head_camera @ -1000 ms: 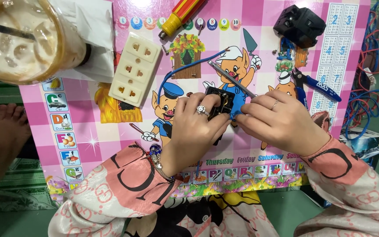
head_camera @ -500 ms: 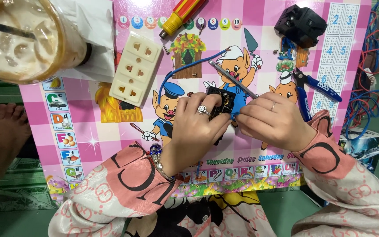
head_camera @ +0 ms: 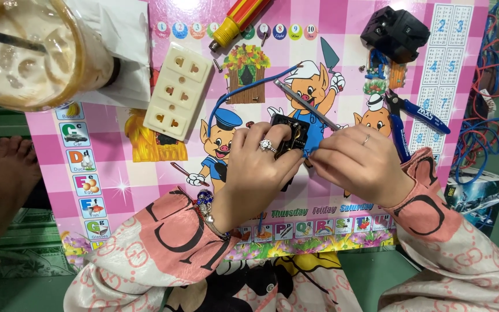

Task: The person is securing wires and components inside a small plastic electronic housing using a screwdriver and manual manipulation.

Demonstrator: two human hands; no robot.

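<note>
My left hand (head_camera: 255,167) grips a small black electrical part (head_camera: 289,134) over a pink cartoon board (head_camera: 116,173). A blue wire (head_camera: 244,95) runs from that part up across the board. My right hand (head_camera: 359,162) pinches a thin metal tool (head_camera: 304,104) whose shaft slants up and left, its lower end by the black part. Both hands wear rings, and the left wrist has a bead bracelet.
A cream multi-socket outlet (head_camera: 177,89) lies upper left. A yellow-and-red screwdriver (head_camera: 238,20) and another black part (head_camera: 397,32) sit at the top. Blue-handled pliers (head_camera: 405,118) lie right; loose wires (head_camera: 489,110) hang beyond. An iced drink cup (head_camera: 27,52) and a bare foot (head_camera: 7,173) are left.
My right hand has shifted slightly and the metal tool now stands out more clearly above the black part. My left hand keeps its grip in the same place.
</note>
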